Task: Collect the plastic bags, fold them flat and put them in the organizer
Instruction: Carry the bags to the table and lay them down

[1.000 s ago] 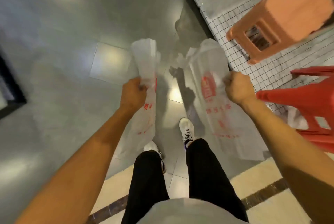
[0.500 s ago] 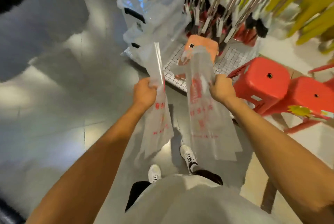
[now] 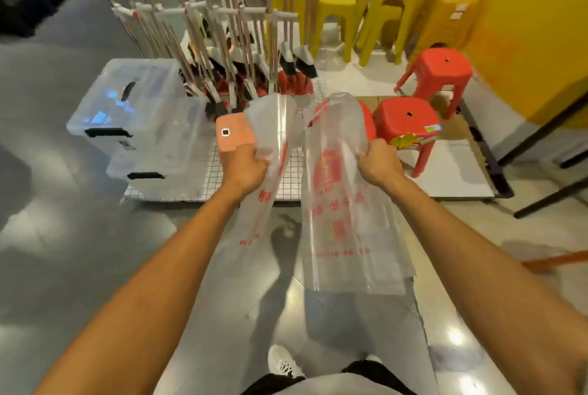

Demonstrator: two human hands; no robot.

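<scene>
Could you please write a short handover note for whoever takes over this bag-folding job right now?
Left hand grips one clear plastic bag with red print; right hand grips a second bag. Both bags hang unfolded in front of the person, above the grey floor.
Done: two bags collected.
Left: fold each flat and put them in the organizer; which item here is the organizer is not clear.
</scene>
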